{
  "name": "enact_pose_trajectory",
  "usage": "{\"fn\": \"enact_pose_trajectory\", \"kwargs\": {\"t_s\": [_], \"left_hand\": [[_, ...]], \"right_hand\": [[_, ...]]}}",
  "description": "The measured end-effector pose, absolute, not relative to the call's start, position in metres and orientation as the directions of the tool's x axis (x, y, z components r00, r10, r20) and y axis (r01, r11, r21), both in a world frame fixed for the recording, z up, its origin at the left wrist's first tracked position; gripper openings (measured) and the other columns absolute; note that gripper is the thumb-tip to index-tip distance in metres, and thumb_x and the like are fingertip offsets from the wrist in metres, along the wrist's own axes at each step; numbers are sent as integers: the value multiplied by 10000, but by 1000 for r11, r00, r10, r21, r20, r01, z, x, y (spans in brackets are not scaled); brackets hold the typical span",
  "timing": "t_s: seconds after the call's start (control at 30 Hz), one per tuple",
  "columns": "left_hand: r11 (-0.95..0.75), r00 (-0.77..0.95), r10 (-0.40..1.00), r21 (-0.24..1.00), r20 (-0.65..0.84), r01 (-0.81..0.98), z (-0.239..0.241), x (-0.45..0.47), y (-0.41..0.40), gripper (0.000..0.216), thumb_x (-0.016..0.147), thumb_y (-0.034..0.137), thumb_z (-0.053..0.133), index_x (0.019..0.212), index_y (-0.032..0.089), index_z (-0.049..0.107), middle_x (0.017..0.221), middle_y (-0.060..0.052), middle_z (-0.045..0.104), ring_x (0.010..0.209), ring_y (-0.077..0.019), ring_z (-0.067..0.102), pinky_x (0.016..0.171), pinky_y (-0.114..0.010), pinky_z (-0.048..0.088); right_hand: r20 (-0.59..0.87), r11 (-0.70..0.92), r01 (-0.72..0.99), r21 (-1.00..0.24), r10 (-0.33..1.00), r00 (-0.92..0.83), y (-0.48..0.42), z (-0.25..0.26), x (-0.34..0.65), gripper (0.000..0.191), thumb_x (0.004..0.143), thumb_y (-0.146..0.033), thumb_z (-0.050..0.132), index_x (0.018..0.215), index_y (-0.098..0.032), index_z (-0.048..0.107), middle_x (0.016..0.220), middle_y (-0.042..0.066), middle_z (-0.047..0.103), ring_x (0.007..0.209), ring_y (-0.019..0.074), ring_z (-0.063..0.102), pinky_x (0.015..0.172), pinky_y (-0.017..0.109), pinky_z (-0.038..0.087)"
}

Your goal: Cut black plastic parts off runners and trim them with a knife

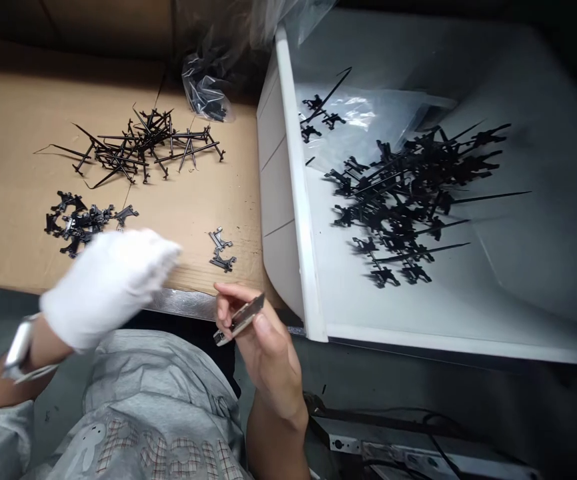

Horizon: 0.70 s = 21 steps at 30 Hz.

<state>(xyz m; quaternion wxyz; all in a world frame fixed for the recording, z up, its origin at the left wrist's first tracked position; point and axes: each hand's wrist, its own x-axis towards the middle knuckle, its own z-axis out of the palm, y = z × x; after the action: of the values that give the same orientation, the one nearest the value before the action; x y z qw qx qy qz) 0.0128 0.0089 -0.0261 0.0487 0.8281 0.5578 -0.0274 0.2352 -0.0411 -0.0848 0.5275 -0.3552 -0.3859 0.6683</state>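
Observation:
My right hand (273,350), bare, is closed around a small utility knife (242,319) with its blade out, just off the table's front edge. My left hand (113,280) wears a white glove and is smeared by motion, so its fingers cannot be made out. It hovers at the table edge, close to a heap of small black plastic brackets (81,223). Two more brackets (223,260) lie on the table beyond the knife. Farther back is a tangle of thin black plastic sprues (143,147).
On the right a large white bin (295,167) holds a pile of black parts still on their sprues (403,200) and a clear plastic sheet (368,123). A clear bag (205,93) lies at the back of the cardboard-covered table (13,153). Below right is a metal unit with cables (398,447).

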Motion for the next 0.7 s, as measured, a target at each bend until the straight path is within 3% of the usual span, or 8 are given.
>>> {"fn": "enact_pose_trajectory", "kwargs": {"t_s": [0.07,0.13,0.23,0.37,0.57,0.7], "left_hand": [[-544,538,809,45,-237,838,-38,45,19,277,1121,206,616,1345,221,778,1117,-76,834,972,-308,818,781,-408,601],[-572,558,791,21,-250,820,-45,71,29,321,1132,160,569,1387,234,748,1189,-93,809,1015,-320,815,738,-409,576],[-542,513,812,-34,-280,840,-47,85,40,332,1140,130,480,1306,191,761,1178,-146,771,1067,-364,805,731,-428,575],[-491,458,795,22,-399,871,-42,78,42,295,1152,174,476,1148,140,769,1144,-169,741,1131,-396,792,856,-467,636],[-321,374,799,191,-471,928,-38,74,42,318,1142,91,441,1293,126,719,1297,-165,741,1266,-350,770,1076,-461,605],[-254,352,786,253,-509,934,-43,68,48,156,1117,165,564,1135,162,719,1138,-140,775,1124,-356,796,914,-416,570]], "right_hand": [[-47,-132,-396,-909,975,-219,-44,-85,236,340,1113,-560,688,1307,-372,896,905,25,697,758,165,561,664,263,509],[-41,-117,-362,-925,977,-211,-48,-85,239,342,1132,-540,666,1358,-391,874,932,26,703,773,166,570,681,269,514],[-67,-114,-322,-940,986,-155,-54,-87,243,341,1129,-535,674,1337,-363,883,906,26,701,752,166,578,648,271,511],[-93,-111,-264,-958,993,-79,-56,-95,244,398,1120,-557,666,1273,-268,892,842,28,696,691,170,580,594,278,522],[0,0,-105,-994,1000,-2,-54,-105,238,409,1155,-305,619,1556,-325,695,876,-15,696,713,153,591,764,291,619],[72,70,-60,-996,997,-21,-56,-105,237,435,1170,-240,589,1580,-366,662,885,-25,711,725,142,605,801,265,636]]}}
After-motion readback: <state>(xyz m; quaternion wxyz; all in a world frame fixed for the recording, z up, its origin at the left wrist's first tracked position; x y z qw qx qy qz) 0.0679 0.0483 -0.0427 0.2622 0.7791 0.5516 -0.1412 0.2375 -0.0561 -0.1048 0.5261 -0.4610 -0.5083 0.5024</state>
